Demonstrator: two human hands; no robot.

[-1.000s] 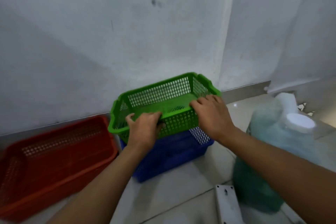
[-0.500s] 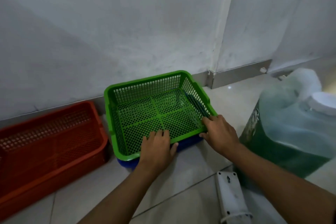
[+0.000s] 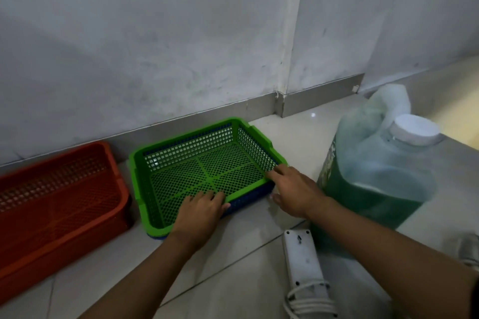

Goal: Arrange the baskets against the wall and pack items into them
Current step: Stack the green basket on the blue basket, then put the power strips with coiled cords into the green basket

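A green mesh basket [image 3: 202, 171] sits nested inside a blue basket [image 3: 248, 201], of which only the front edge shows, on the tiled floor near the wall. My left hand [image 3: 199, 212] rests on the green basket's near rim, fingers curled over it. At the rim's near right corner, my right hand [image 3: 295, 191] holds the two baskets, thumb low on the blue side. A red mesh basket [image 3: 59, 189] lies to the left along the wall. Both visible baskets are empty.
A large jug of green liquid [image 3: 378, 189] with a white cap stands right of the baskets, close to my right forearm. A white power strip [image 3: 303, 261] with coiled cord lies on the floor in front. The wall's skirting [image 3: 207, 114] runs behind the baskets.
The green basket was tilted and raised above the blue one; it has come down flat and now sits nested in it. Both hands stayed on its near rim.
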